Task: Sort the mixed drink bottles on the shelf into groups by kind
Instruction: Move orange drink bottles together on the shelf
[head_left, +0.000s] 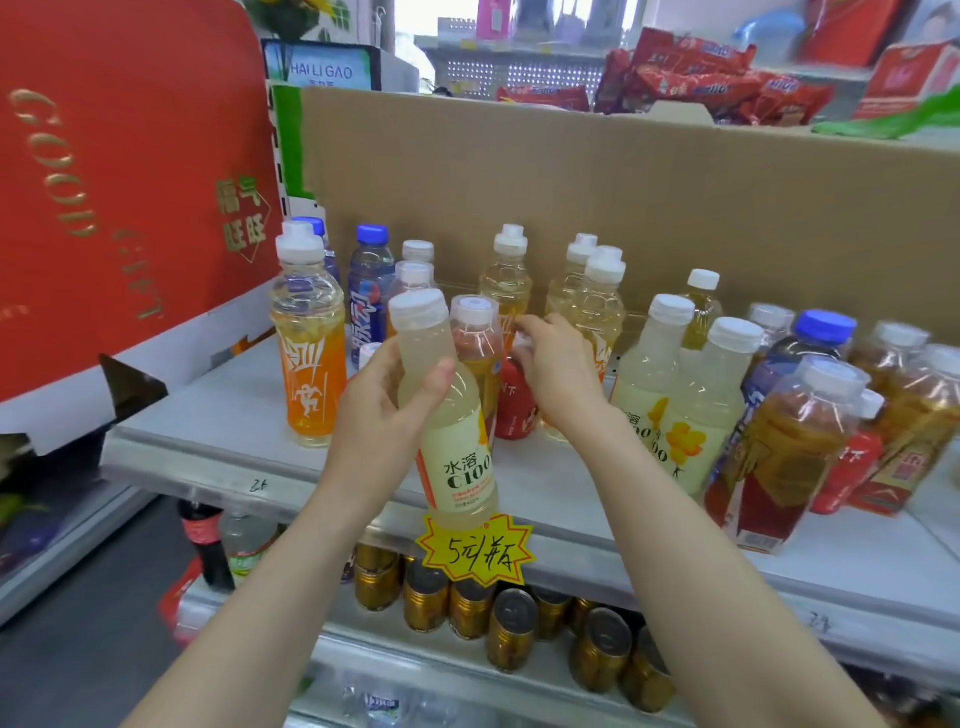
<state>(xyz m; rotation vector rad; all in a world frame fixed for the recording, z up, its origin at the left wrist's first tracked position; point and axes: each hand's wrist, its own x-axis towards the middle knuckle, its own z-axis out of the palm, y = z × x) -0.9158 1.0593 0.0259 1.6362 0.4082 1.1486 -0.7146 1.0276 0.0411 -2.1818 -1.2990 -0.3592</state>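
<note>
Head view: holds a pale lemon bottle (449, 415) in the closed left grip (384, 415), lifted above the shelf (218, 415) front edge, probably to join the matching pair (654, 374) toward the right edge. Reaches the right grip (556, 374) to a small red bottle (514, 410) mid-shelf; cannot tell whether closed on it.

Bare shelf (208, 415) is open left-front of the orange sports bottle (311, 374), plus a front strip along the edge. Red gift box (119, 182) walls the left, cardboard sheet (623, 197) the back. Right side is packed tight with lemon C100 bottles (670, 415) and tea bottles (779, 457). Middle gap is taken by the left hand (379, 415) gripping the held C100 bottle (452, 431) and the right hand (561, 374) gripping the red bottle (514, 405).
</note>
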